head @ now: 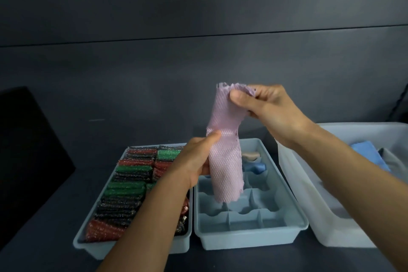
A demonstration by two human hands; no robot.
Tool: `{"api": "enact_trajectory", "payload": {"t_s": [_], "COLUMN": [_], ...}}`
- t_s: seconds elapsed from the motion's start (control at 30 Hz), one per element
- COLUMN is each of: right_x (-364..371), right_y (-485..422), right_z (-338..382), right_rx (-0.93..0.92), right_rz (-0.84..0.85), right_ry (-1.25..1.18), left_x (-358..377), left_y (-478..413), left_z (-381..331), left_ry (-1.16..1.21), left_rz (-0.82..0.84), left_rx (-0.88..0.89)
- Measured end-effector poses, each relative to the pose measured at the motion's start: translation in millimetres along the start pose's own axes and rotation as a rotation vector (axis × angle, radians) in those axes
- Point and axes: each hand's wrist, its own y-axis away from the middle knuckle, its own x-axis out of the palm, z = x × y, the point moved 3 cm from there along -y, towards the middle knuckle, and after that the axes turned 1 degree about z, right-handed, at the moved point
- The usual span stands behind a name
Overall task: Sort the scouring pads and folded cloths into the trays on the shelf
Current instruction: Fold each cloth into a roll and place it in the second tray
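Dark shelf [44, 234], left hand [195, 162], right hand [270, 108] holding pink cloth [225, 157] over tray [247, 239]

Fig.: person's arms & hands. L hand [196, 159] & R hand [268, 107]: bare. L forearm [143, 216], behind L wrist: bare as far as visible, slim, smooth. R forearm [353, 172], behind R wrist: same. L thumb [213, 136] & R thumb [237, 96]: nails short, rounded. Back of R hand: knuckle ridges & tendon lines faintly visible. Upper arms out of shot; clothing can't be told.
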Motion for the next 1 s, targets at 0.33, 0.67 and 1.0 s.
{"api": "enact_trajectory", "payload": {"t_s": [0.33,0.67,1.0], "right_x": [16.8,15.6,18.6], "right_y": [49.0,58.1,43.5], "right_z": [-56.7,-67.3,-67.6], "right_rx": [-0.285,-0.481,-0.77], "right_rz": [0.351,0.432,0.115], "right_ry": [0.564,0.948,0.967], "left_x": [-16.5,-22.2,-8.2], "left_y": [-6.2,-12.1,-6.1], "left_z": [0.4,3.5,0.2], "left_ry": [0.45,0.374,0.473], "left_rz": [0.139,0.066,0.171], "left_rx": [-0.163,-0.105,-0.1]}}
